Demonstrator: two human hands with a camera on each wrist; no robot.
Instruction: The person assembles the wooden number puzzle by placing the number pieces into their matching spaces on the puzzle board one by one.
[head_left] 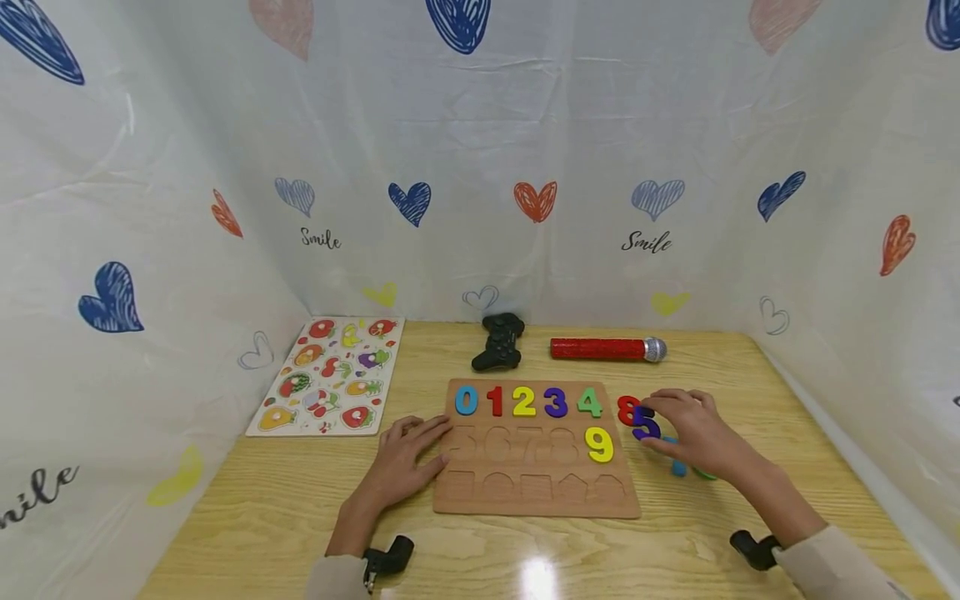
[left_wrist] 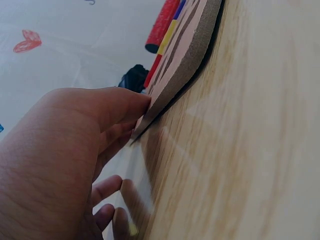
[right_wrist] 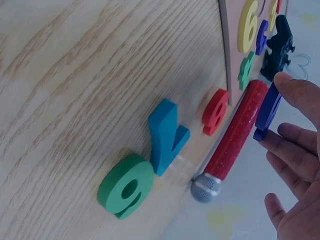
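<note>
A wooden number board (head_left: 536, 505) lies mid-table, with 0 to 4 in its top row and a yellow 9 (head_left: 599, 445) at the right end of the second row. Bare recesses show in its lower two rows. My left hand (head_left: 397, 471) touches the board's left edge with fingers and thumb. Just beyond the right edge, my right hand (head_left: 701, 433) pinches a purple number 5 (right_wrist: 268, 107) between thumb and fingertips, raised off the table. Below it lie a red 8 (right_wrist: 216, 112), a blue 7 (right_wrist: 162, 132) and a green 6 (right_wrist: 111, 192), the last two partly hidden in the head view.
A fruit puzzle board (head_left: 330, 387) lies at the back left. Behind the number board are a black game controller (head_left: 500, 342) and a red microphone (head_left: 597, 349). A white curtain (head_left: 480, 125) printed with hearts stands around the table's back and sides.
</note>
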